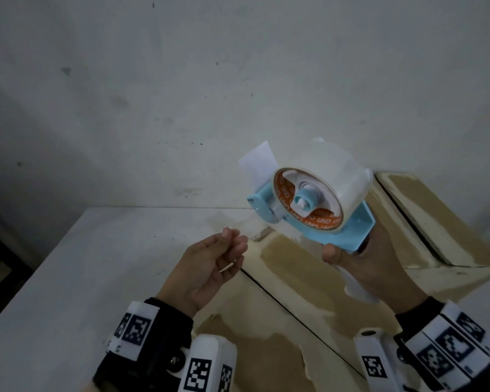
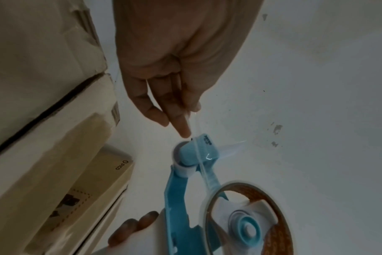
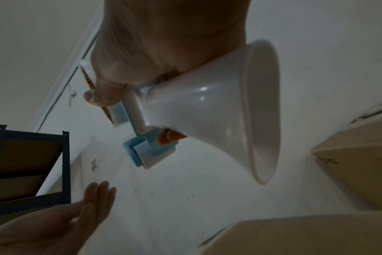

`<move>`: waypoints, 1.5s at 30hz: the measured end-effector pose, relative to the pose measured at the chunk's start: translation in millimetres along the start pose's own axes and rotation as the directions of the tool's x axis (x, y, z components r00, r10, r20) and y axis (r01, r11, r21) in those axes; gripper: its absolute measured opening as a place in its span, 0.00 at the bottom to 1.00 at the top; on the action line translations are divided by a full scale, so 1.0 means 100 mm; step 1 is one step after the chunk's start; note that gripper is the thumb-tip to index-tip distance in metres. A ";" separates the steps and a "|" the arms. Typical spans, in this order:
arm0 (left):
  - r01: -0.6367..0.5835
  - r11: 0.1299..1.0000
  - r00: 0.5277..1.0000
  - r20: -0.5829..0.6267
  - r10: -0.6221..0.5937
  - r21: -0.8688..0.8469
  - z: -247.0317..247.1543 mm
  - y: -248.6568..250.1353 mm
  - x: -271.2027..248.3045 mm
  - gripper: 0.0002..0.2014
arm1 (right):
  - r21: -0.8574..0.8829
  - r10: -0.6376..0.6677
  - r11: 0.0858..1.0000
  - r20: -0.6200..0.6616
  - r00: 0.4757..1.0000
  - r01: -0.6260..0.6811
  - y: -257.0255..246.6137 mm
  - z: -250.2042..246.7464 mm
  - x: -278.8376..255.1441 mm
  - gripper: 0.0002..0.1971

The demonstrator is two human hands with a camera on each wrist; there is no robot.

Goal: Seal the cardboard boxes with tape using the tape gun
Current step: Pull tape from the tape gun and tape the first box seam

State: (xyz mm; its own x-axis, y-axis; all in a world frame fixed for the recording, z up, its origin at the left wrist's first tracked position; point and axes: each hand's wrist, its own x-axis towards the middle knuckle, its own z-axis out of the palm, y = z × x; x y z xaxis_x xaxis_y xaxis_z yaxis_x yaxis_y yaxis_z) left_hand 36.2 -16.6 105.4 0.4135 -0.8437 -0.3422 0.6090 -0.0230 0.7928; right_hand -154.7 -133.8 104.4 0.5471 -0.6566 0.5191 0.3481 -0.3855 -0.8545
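Observation:
My right hand (image 1: 348, 256) grips the white flared handle (image 3: 199, 110) of a light-blue tape gun (image 1: 348, 230), held up above the cardboard box (image 1: 283, 295). The gun carries a roll of clear tape (image 1: 337, 176) with an orange core. My left hand (image 1: 234, 240) is to the gun's left, its thumb and fingertips pinching the free end of the clear tape strip (image 2: 204, 170). That strip runs from the fingers to the gun's blue front end (image 2: 194, 151). The box below has a dark seam between its flaps and glossy tape patches on top.
A second cardboard box (image 1: 441, 222) stands at the right, close to the wall. Both boxes sit on a white table (image 1: 96, 264) that extends to the left. A dark metal shelf (image 3: 28, 163) shows beyond the table's left side.

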 end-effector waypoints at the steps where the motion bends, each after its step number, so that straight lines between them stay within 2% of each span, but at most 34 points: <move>1: -0.001 1.000 1.000 -0.005 0.001 -0.015 -0.01 0.01 0.00 0.10 | 0.003 0.003 1.000 -0.001 1.000 -0.003 0.01 -0.01 -0.02 0.31; 3: -0.007 1.000 1.000 -0.023 0.007 -0.027 -0.02 0.04 0.01 0.10 | -0.008 0.002 1.000 -0.005 1.000 -0.002 0.02 -0.02 -0.05 0.31; 6: 0.000 1.000 0.999 -0.042 -0.001 -0.023 -0.05 0.07 0.02 0.09 | -0.039 -0.017 0.999 -0.002 1.000 0.017 0.02 0.00 -0.09 0.25; 10: 0.129 0.991 0.991 -0.018 -0.130 -0.018 -0.02 -0.04 -0.01 0.08 | -0.030 -0.047 0.998 -0.022 0.999 0.046 0.01 0.05 -0.09 0.24; 19: 0.247 0.968 0.969 -0.013 -0.248 -0.056 0.20 -0.29 -0.10 0.10 | -0.030 -0.034 0.999 -0.033 0.999 0.033 0.03 0.04 -0.07 0.43; 23: 0.227 0.974 0.973 -0.043 -0.227 -0.022 0.22 -0.22 -0.04 0.10 | -0.028 -0.005 1.000 0.004 1.000 0.005 -0.02 0.02 -0.06 0.42; 27: 0.188 0.982 0.981 -0.050 -0.188 0.001 0.19 -0.13 0.00 0.09 | -0.029 -0.002 1.000 -0.001 1.000 0.002 -0.06 0.01 -0.09 0.46; 30: 0.208 0.978 0.977 -0.053 -0.207 0.023 0.18 -0.12 0.01 0.09 | -0.007 0.002 1.000 0.000 1.000 -0.002 -0.08 0.05 -0.12 0.47; 33: 0.202 0.978 0.978 -0.054 -0.199 0.058 0.16 -0.10 0.01 0.08 | 0.018 0.028 0.999 0.042 0.999 -0.029 -0.12 0.08 -0.11 0.41; 36: 0.175 0.982 0.983 -0.070 -0.170 0.067 0.07 -0.02 0.07 0.10 | 0.002 0.067 0.998 0.074 0.995 -0.068 -0.16 0.09 -0.12 0.30; 39: 0.150 0.977 0.988 -0.054 -0.144 0.154 -0.02 0.01 0.10 0.09 | 0.005 0.084 0.996 0.120 0.989 -0.086 -0.18 0.08 -0.19 0.19; 42: 0.150 0.964 0.989 -0.043 -0.144 0.219 -0.07 -0.04 0.09 0.09 | 0.025 0.111 0.993 0.168 0.979 -0.117 -0.20 0.09 -0.24 0.19; 45: 0.150 0.968 0.985 -0.114 -0.129 0.199 -0.17 -0.03 0.12 0.10 | 0.079 0.114 0.989 0.166 0.980 -0.129 -0.24 0.09 -0.29 0.20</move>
State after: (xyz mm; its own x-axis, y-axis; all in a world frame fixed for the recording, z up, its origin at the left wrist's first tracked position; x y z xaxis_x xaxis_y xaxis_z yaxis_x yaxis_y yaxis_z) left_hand 50.6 -17.7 90.5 0.4054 -0.7672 -0.4970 0.5169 -0.2560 0.8169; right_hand -172.0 -99.8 110.5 0.7020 -0.5796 0.4138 0.3338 -0.2454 -0.9101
